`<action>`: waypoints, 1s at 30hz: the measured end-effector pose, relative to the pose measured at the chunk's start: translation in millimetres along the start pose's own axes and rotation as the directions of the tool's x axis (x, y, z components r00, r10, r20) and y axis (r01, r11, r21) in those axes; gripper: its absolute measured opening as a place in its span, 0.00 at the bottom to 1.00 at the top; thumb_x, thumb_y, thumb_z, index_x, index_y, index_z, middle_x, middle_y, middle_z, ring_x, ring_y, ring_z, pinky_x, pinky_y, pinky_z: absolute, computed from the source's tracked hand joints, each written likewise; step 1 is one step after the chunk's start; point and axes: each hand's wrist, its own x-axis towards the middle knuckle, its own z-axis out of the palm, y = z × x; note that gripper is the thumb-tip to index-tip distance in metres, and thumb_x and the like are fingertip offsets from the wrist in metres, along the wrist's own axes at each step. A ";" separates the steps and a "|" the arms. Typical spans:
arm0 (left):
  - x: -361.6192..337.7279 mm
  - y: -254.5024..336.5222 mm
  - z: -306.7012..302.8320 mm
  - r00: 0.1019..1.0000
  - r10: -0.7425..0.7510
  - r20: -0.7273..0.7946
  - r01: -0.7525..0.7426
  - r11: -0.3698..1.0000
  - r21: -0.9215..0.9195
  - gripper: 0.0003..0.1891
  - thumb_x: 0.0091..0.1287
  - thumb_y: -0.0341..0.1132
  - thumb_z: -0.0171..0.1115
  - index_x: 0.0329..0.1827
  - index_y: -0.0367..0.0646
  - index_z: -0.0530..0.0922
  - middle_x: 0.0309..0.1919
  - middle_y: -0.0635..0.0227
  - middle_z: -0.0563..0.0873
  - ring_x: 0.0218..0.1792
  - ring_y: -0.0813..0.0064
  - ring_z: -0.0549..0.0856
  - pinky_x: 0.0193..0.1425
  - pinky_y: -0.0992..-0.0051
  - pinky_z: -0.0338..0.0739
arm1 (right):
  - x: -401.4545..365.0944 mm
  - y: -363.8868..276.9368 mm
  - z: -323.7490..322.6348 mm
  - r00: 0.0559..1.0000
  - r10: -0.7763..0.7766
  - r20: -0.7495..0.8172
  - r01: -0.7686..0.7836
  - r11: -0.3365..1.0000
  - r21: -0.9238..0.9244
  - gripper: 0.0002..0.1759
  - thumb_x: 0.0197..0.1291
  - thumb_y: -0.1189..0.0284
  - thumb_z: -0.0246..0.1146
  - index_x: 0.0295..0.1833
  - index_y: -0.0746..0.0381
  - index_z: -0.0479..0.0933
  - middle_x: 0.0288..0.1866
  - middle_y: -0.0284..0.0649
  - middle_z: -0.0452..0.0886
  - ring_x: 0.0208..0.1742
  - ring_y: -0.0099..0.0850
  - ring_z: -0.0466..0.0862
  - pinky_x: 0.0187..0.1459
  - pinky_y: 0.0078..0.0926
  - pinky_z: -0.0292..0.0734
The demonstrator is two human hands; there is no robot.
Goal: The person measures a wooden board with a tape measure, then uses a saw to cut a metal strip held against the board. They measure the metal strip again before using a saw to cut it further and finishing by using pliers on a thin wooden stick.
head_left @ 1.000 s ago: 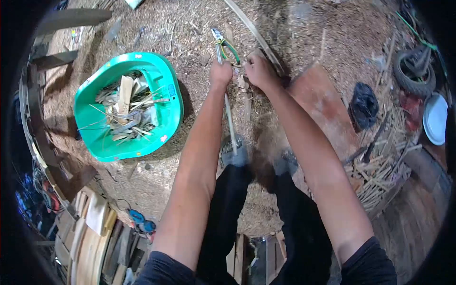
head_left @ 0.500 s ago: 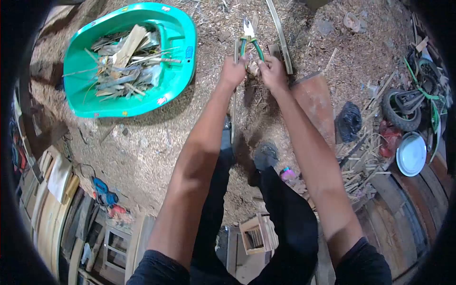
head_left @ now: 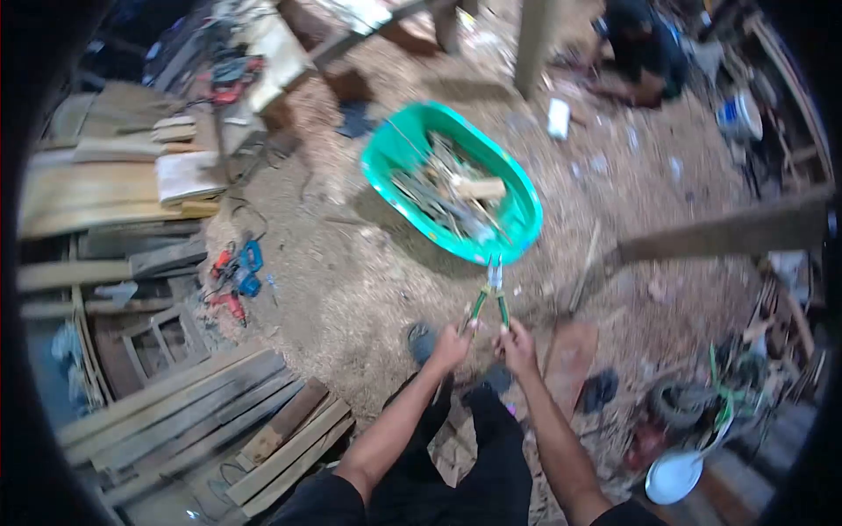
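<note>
A pair of pliers (head_left: pixel 495 276) with green handles is held out in front of me, its jaws pointing away and its handles spread. My left hand (head_left: pixel 451 345) is closed around the left handle, and my right hand (head_left: pixel 518 347) grips the right one. Just beyond the jaws sits a green plastic tub (head_left: pixel 405 203) holding wood scraps and sticks (head_left: pixel 481 188). Motion blur softens the fingers and the tips of the jaws.
Planks (head_left: pixel 189 412) are stacked at left, near blue and red power tools (head_left: pixel 249 257). A wooden beam (head_left: pixel 728 230) juts in from the right. Another person (head_left: pixel 645 53) is low at the upper right. A small bike (head_left: pixel 693 394) and white dish (head_left: pixel 674 477) lie lower right.
My view has swung left and widened, so the tub now appears nearer the middle and another person shows. Both hands still hold the pliers, now lower in view.
</note>
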 end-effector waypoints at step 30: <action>159.9 166.8 -604.2 0.901 0.174 -0.397 -0.300 0.912 -0.280 0.12 0.70 0.40 0.64 0.36 0.39 0.85 0.20 0.76 0.80 0.21 0.84 0.77 0.27 0.75 0.71 | 224.3 -390.6 542.1 0.952 -0.107 0.288 0.155 0.977 -0.148 0.20 0.74 0.59 0.56 0.46 0.67 0.79 0.28 0.29 0.74 0.27 0.18 0.73 0.29 0.18 0.69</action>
